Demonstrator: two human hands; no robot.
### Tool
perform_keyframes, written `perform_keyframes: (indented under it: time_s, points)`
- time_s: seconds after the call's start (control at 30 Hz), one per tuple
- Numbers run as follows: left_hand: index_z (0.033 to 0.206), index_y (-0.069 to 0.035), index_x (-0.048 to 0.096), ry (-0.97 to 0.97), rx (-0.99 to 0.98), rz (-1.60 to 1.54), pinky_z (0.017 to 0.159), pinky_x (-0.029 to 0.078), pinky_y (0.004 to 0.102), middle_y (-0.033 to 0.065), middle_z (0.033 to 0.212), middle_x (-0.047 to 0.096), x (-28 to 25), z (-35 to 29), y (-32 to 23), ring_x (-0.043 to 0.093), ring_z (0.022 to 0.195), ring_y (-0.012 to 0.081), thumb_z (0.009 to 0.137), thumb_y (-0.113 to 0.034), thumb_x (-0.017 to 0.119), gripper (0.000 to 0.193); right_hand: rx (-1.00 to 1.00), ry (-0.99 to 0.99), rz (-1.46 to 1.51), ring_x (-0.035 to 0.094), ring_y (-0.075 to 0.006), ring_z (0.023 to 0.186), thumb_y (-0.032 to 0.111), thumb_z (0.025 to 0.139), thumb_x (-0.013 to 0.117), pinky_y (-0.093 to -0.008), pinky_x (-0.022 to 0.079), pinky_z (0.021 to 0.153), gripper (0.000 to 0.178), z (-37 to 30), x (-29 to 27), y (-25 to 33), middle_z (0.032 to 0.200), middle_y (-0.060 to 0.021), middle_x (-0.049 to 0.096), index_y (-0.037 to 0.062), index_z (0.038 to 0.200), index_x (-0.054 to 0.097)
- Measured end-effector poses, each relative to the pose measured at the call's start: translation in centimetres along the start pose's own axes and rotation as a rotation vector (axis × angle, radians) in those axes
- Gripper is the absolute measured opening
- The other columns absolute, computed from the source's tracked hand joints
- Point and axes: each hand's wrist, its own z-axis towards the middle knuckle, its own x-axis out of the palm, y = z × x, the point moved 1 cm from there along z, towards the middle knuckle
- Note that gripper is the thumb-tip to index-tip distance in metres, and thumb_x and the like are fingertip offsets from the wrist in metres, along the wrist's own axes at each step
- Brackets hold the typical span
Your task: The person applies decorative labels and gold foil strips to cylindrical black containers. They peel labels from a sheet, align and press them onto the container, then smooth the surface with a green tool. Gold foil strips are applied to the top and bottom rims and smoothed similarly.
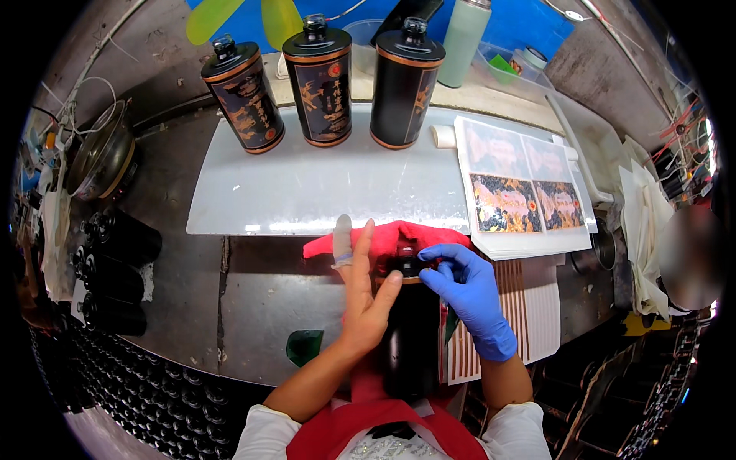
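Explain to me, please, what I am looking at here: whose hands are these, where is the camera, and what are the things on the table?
There is no machine here. The camera sits on a person's head and looks down, so the round, bent picture shows that person's own two hands. The left hand is bare, with a rubber cover on one finger; the right hand wears a blue glove. Together they hold a black bottle lying toward the person, fingers at its neck, over a red cloth. On the grey table lies a white board with three labelled black bottles standing on it. To the right are sheets of printed labels; at the left edge lie more dark bottles.
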Motion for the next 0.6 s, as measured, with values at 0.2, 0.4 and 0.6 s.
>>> perform_keyframes:
  time_s: [0.2, 0.4, 0.6]
  points:
    - [0.143, -0.006, 0.024, -0.036, 0.03, 0.221, 0.109, 0.016, 0.0347, 0.0162, 0.148, 0.01, 0.7, 0.4, -0.7, 0.018, 0.133, 0.0251, 0.084, -0.009, 0.055, 0.067, 0.001, -0.056, -0.117, 0.031, 0.0002, 0.057, 0.005, 0.079, 0.067, -0.0155, 0.028, 0.051, 0.021, -0.3, 0.8, 0.7, 0.063, 0.0091, 0.036, 0.0045, 0.1, 0.066]
    - [0.143, -0.009, 0.025, 0.015, 0.004, 0.175, 0.109, 0.014, 0.0374, 0.0209, 0.149, -0.002, 0.4, 0.4, -0.1, 0.006, 0.137, 0.0305, 0.083, -0.012, 0.062, 0.07, 0.014, 0.011, 0.092, 0.038, 0.0009, 0.06, 0.006, 0.08, 0.067, -0.0151, 0.031, 0.051, 0.019, -0.2, -0.7, -0.1, 0.068, 0.0084, 0.045, 0.004, 0.1, 0.066]
    - [0.141, -0.008, 0.026, -0.022, 0.009, 0.359, 0.109, 0.009, 0.044, 0.0247, 0.147, 0.003, 0.7, 0.6, 0.3, 0.005, 0.136, 0.035, 0.08, -0.016, 0.066, 0.073, 0.127, -0.152, 0.262, 0.043, -0.002, 0.052, 0.021, 0.088, 0.062, -0.0176, 0.034, 0.047, 0.021, -0.3, -3.8, -2.0, 0.068, 0.0034, 0.054, 0.0013, 0.095, 0.064]
